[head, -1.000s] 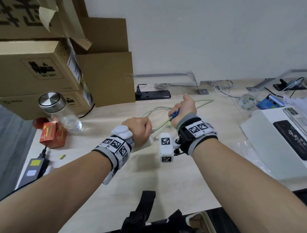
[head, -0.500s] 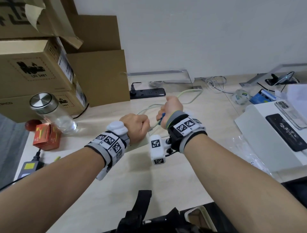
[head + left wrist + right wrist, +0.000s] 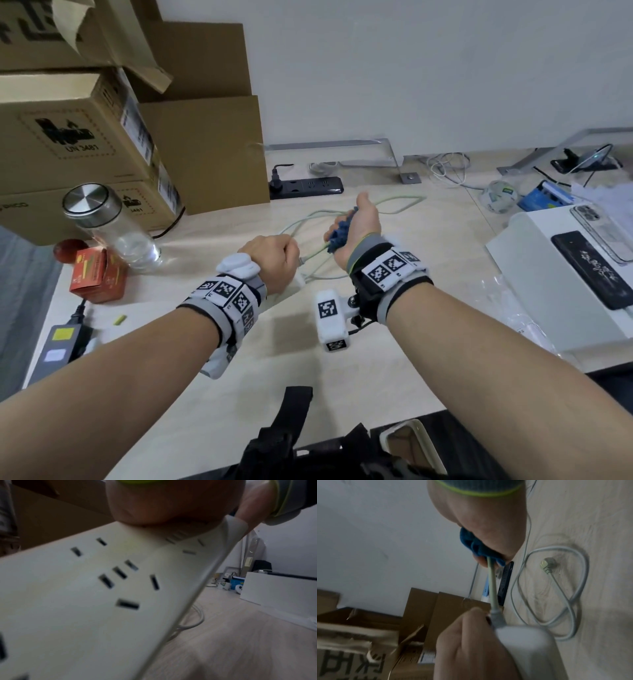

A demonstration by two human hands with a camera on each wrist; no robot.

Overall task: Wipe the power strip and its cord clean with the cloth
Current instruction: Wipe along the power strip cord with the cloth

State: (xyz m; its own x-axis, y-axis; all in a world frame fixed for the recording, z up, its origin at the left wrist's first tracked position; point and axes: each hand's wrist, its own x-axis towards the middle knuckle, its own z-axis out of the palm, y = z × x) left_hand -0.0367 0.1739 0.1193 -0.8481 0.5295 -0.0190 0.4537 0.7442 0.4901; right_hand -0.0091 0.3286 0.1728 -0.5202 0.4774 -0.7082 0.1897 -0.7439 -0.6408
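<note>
The left hand (image 3: pixel 274 257) grips the white power strip (image 3: pixel 85 595) just above the desk (image 3: pixel 308 359). The right hand (image 3: pixel 359 222) squeezes the blue cloth (image 3: pixel 340 233) around the cord (image 3: pixel 491 582) near the strip. Judging by this, most of the cord, looped on the desk, is left to wipe.

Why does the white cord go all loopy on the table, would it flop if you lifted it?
Probably yes. The cord lies in loose curving loops on the table, so it looks bendy, not stiff. Between the left hand and the cloth in the right hand it runs straight, likely pulled taut. The plug would probably dangle.
</note>
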